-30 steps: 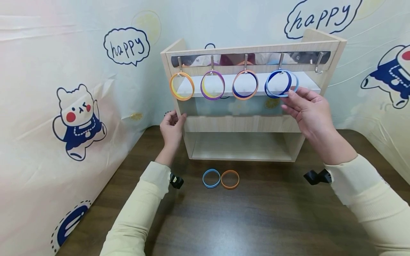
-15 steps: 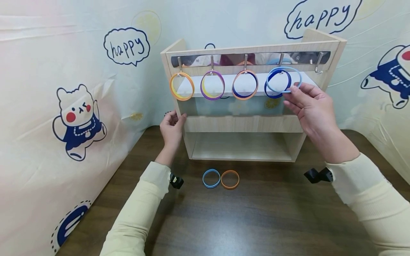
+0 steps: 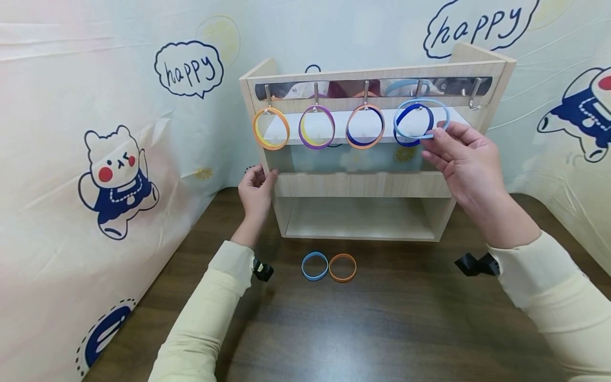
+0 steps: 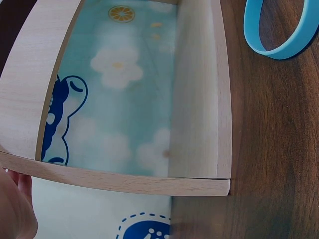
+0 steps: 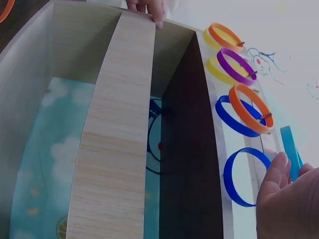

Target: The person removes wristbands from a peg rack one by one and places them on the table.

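My right hand (image 3: 470, 164) pinches a light blue wristband (image 5: 289, 147) between thumb and fingers, in front of the fourth hook. On that hook hangs a dark blue wristband (image 5: 228, 180), partly overlapped by the light blue one in the head view. A light wood shelf rack (image 3: 358, 185) stands on the table, and my left hand (image 3: 256, 193) grips its left side panel, thumb at the front. To the left, three hooks carry paired bands: an orange band (image 3: 255, 132) with yellow, a purple band (image 3: 334, 130) with yellow, and an orange band (image 3: 347, 130) with dark blue.
A fifth hook (image 3: 474, 94) sits at the right end of the shiny metal strip (image 3: 343, 89). In front of the rack, a blue wristband (image 3: 315, 279) and an orange wristband (image 3: 343, 280) lie side by side on the brown table (image 3: 382, 318). Printed cloth covers the walls.
My right hand has drawn the light blue wristband up and slightly away from the dark blue one, and its reflection now shows in the metal strip. The left hand stays put.
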The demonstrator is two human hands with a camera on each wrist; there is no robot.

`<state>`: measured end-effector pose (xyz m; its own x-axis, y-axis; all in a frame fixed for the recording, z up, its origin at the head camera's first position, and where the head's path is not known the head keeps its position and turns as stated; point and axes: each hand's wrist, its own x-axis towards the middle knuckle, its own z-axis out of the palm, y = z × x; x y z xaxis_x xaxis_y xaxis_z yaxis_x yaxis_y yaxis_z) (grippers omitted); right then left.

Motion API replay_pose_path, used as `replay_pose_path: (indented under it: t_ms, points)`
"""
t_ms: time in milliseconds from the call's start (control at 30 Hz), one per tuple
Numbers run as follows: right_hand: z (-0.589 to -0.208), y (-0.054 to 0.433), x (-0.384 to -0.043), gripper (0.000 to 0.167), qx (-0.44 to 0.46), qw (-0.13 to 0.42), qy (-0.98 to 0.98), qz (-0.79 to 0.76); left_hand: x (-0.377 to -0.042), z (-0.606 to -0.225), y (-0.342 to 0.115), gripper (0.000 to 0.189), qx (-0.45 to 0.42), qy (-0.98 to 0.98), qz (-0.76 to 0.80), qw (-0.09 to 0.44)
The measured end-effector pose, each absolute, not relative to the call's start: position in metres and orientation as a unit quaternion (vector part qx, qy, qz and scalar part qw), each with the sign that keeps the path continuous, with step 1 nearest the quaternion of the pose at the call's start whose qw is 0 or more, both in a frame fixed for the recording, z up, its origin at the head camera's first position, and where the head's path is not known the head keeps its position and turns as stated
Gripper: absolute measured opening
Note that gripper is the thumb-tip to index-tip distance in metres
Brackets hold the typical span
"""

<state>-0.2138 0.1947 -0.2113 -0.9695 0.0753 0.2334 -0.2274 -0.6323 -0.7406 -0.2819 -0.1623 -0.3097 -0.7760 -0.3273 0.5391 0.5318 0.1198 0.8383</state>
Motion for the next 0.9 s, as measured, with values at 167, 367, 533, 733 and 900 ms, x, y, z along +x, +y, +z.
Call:
replay_pose_path:
  t_ms: [167,367,533,733,900]
  points:
    - [-0.213,0.191,-0.208,0.031,0.104,0.076,-0.445,0.886,-0.282,-0.310,-0.163,0.027,-0.076,-0.673,-0.660,0.326]
    - [-0.218,0.187,-0.202,0.031,0.115,0.057,-0.472,0.872,-0.284,-0.312,-0.164,0.029,-0.077,-0.674,-0.658,0.327]
    - [-0.227,0.184,-0.198,0.030,0.108,0.045,-0.512,0.851,-0.285,-0.312,-0.164,0.030,-0.078,-0.676,-0.656,0.327]
    - [-0.241,0.183,-0.196,0.023,0.101,0.028,-0.536,0.838,-0.286,-0.313,-0.165,0.029,-0.082,-0.674,-0.657,0.328]
    - [-0.252,0.183,-0.195,0.026,0.079,0.021,-0.576,0.813,-0.287,-0.314,-0.165,0.029,-0.085,-0.674,-0.655,0.332]
